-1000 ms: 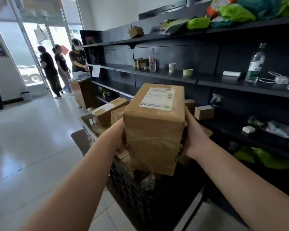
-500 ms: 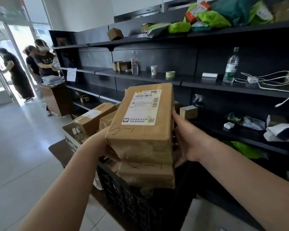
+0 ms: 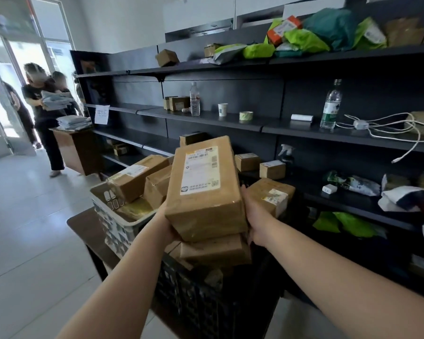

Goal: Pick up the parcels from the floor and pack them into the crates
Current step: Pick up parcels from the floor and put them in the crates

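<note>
Gripping parcel [image 3: 206,189] between both hands, long axis pointing away, label up.

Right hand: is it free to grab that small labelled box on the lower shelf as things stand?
Probably not yet. The right hand grips the big parcel together with the left hand, above the black crate. The small labelled box itself sits unobstructed on the shelf.

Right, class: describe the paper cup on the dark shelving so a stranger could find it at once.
Start at the dark shelving unit along the wall and take its middle shelf, the one with two clear bottles. The paper cup stands upright between the smaller bottle and the roll of tape. It is the only small white open-topped cup there.
</note>
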A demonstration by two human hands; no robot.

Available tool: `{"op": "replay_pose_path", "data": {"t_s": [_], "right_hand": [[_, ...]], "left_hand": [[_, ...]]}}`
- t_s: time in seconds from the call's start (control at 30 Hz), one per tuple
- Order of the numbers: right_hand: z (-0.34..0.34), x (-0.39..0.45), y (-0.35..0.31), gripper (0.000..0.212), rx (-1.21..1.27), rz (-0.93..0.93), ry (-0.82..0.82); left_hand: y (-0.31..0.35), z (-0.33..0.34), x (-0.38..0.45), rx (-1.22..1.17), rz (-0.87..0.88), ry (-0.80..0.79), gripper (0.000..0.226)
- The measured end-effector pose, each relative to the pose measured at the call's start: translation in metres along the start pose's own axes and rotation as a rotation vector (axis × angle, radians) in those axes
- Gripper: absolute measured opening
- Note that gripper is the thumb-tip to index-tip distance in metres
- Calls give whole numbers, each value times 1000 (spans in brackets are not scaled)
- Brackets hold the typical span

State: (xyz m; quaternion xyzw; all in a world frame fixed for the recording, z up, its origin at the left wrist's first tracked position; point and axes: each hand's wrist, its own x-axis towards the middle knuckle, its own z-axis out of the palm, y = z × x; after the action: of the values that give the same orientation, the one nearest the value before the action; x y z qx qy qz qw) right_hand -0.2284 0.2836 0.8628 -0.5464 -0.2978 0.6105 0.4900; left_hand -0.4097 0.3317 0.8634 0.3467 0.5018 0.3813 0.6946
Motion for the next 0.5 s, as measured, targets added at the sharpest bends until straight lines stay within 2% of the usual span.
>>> {"op": "replay_pose_path", "data": {"t_s": [0.1,0.2,0.27,0.3,0.37,0.43,0.5], "right_hand": [[-10,2,-3,54,-98,-52,167],[-19,-2,-10,79,-64,-93,22],[-19,-9,-14,96,-232,-184,-60],[-19,-11,-14,96,-308,-215,-69],[-21,-12,-12,84,-332,-215,-57],[-23,-6,-10,66,-265,-161,-58],[-22,3,-11,57,-291,-158,-10]], "left_hand": [[2,5,5,-18,60,-83,44],[-1,1,13,88,142,-111,70],[-7,3,11,133,143,-156,81],[-10,6,10,142,144,-164,83],[-9,7,10,154,162,-174,80],[0,5,17,106,165,-199,66],[4,7,23,66,143,-201,57]]}}
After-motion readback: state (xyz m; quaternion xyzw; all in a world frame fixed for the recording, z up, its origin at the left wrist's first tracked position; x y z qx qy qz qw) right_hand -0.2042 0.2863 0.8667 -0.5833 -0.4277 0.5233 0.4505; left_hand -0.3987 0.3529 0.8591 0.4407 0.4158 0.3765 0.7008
